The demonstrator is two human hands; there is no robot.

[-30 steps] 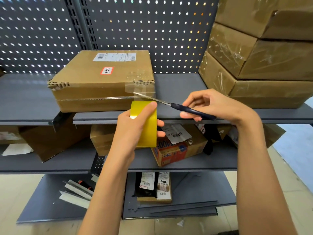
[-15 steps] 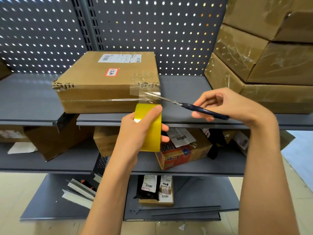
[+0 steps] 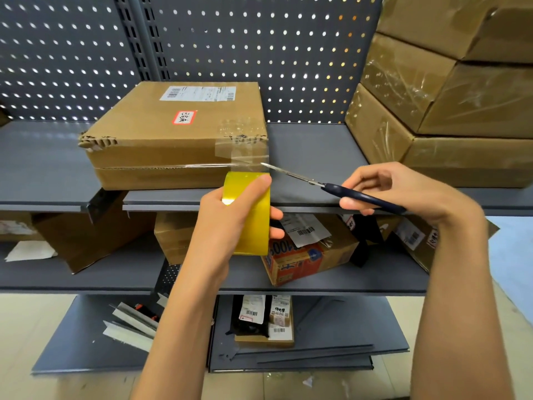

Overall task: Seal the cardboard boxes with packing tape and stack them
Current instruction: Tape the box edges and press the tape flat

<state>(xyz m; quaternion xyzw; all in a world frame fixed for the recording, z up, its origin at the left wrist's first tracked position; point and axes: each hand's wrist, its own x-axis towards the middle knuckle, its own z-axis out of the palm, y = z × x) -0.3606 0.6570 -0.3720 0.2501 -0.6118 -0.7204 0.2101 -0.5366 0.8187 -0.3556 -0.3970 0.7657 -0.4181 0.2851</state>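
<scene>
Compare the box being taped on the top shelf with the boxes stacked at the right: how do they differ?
The box being taped lies alone and flat; the stacked boxes are piled in layers, at differing angles. The taped box carries a white shipping label and a red-edged sticker; the stack shows neither. Its near edge is torn and it has one clear tape strip at a corner, while the stack is covered in shiny clear tape or film. Both are brown cardboard on the same grey shelf.

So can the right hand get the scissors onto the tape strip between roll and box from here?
Probably yes. The right hand holds the scissors, their tips already at the clear tape strip, pulled taut by the roll in the left hand. Nothing blocks them.
</scene>
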